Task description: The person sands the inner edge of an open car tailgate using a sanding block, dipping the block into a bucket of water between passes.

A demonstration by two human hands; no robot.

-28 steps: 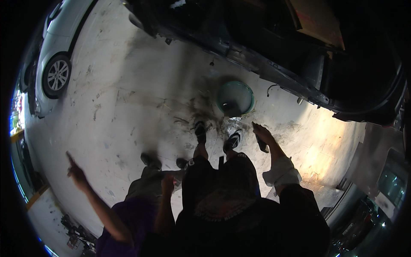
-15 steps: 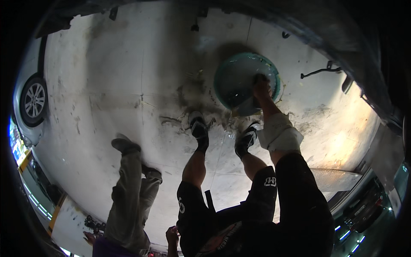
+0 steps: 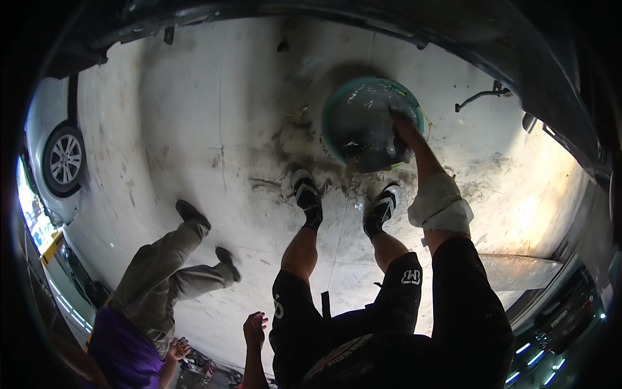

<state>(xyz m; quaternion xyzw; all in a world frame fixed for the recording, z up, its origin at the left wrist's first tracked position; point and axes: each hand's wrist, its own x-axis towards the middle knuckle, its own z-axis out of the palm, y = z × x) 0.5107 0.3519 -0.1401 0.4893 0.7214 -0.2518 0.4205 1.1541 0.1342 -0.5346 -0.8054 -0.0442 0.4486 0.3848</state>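
A round green tub (image 3: 332, 133) of cloudy water stands on the floor in front of my feet. My right hand (image 3: 403, 129) reaches over its right side, low at the water. Dim light and blur hide its fingers, so whether it grips anything does not show. A dark shape (image 3: 355, 144) shows in the near part of the tub. A pale wrap (image 3: 440, 204) is bunched around my right forearm. Down by my left thigh hangs my left hand (image 3: 255, 329), its fingers loosely bent and apart, with nothing visible in them.
A person in a purple top (image 3: 126, 343) and grey trousers is at my left. Beyond stands a silver car with its wheel (image 3: 65, 160) showing. A dark vehicle body (image 3: 551, 97) arches overhead, with a bent metal rod (image 3: 479, 98) sticking out. A metal plate (image 3: 518, 271) lies at right.
My right hand has shifted slightly right within the tub's area. My left hand has come up into fuller view. The other person has stepped, their body swinging left.
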